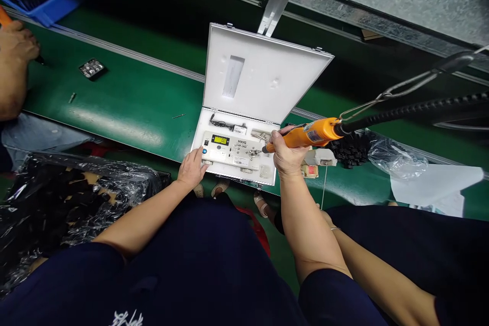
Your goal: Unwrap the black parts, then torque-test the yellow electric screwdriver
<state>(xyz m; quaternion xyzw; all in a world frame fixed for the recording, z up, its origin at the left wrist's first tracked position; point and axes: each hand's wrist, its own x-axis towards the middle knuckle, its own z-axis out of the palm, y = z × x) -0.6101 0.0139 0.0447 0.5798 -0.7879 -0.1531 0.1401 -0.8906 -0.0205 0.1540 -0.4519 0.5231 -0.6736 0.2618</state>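
A white HIOS torque tester (pixel 229 152) with a lit yellow display lies in an open silver case (pixel 263 71) lined with white foam. My left hand (pixel 192 169) rests on the tester's left end, fingers stretched out and thumb apart, close to its blue button. In my right hand (pixel 289 155) is an orange electric screwdriver (pixel 311 133), fingers wrapped round its body. It tilts down to the left, its tip at the metal socket (pixel 254 153) on the tester's right side; exact contact is hard to make out. A black cable and a hanger loop run from its rear.
A black adapter (pixel 239 129) sits in the foam. Right of the case are small boxes (pixel 320 157), black parts (pixel 349 148) and a plastic bag (pixel 397 155). A screw tray (pixel 91 69) stands left, near another person's hand (pixel 19 41). A co-worker's arm (pixel 374 265) is close on my right.
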